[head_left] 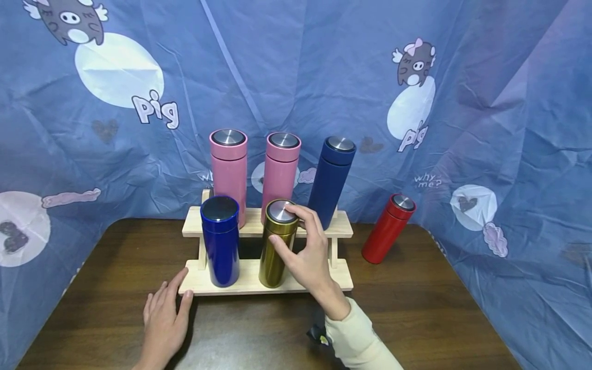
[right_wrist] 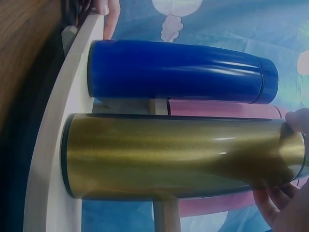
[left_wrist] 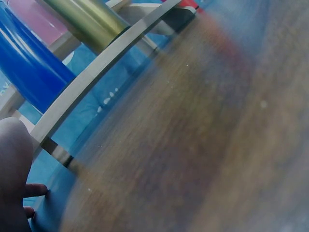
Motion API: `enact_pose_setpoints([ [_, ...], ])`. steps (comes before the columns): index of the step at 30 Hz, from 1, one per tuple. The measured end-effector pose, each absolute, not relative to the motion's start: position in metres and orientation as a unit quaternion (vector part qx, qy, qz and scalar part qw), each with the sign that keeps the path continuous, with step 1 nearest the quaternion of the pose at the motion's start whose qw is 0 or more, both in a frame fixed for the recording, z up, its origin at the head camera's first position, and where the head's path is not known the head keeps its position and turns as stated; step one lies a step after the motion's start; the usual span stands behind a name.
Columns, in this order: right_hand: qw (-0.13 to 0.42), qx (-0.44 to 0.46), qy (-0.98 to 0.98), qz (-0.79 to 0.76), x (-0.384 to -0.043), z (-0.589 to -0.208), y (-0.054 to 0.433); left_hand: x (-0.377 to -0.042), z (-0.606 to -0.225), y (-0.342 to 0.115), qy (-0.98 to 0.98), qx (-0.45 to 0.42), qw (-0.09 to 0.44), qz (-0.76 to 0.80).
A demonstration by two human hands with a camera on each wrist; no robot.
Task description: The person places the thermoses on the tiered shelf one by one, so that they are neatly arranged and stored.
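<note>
My right hand (head_left: 309,255) grips a gold thermos flask (head_left: 273,257) near its top, thumb on the left side and a fingertip on the steel lid. The flask stands upright on the lower board of a two-tier wooden rack (head_left: 252,291), its base on the wood in the right wrist view. Left of it on the same board is a glossy blue flask (head_left: 222,252). My left hand (head_left: 165,322) rests at the rack's left front corner, fingers extended; its thumb (left_wrist: 17,150) lies close to the board's end in the left wrist view.
Two pink flasks (head_left: 229,177) (head_left: 281,174) and a navy flask (head_left: 330,180) stand on the upper tier, the navy one looking tilted. A red flask (head_left: 387,231) stands on the brown table (head_left: 393,318) to the right. A blue patterned cloth (head_left: 296,61) hangs behind.
</note>
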State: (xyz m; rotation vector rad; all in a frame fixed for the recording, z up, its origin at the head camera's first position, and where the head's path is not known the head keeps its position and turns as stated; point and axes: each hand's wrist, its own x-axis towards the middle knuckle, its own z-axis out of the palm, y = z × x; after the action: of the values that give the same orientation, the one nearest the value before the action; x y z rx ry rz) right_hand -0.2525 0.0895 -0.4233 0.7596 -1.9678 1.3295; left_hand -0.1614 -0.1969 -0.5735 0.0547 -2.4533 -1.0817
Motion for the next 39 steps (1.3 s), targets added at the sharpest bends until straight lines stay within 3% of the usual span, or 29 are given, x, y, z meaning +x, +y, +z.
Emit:
enact_pose_setpoints([
  [21,0.315,0.304,-0.748,0.499,-0.251,-0.418,0.119,-0.162,-0.575,-0.198,-0.890,0.020,0.227,-0.395],
  [30,0.358,0.287,-0.730,0.506,-0.258,-0.419,0.145,-0.162,-0.574,-0.198,-0.888,0.018,0.232,-0.397],
  [39,0.395,0.214,-0.728,0.517,-0.262,-0.420,0.178,-0.162,-0.574,-0.197,-0.886,0.017,0.239,-0.396],
])
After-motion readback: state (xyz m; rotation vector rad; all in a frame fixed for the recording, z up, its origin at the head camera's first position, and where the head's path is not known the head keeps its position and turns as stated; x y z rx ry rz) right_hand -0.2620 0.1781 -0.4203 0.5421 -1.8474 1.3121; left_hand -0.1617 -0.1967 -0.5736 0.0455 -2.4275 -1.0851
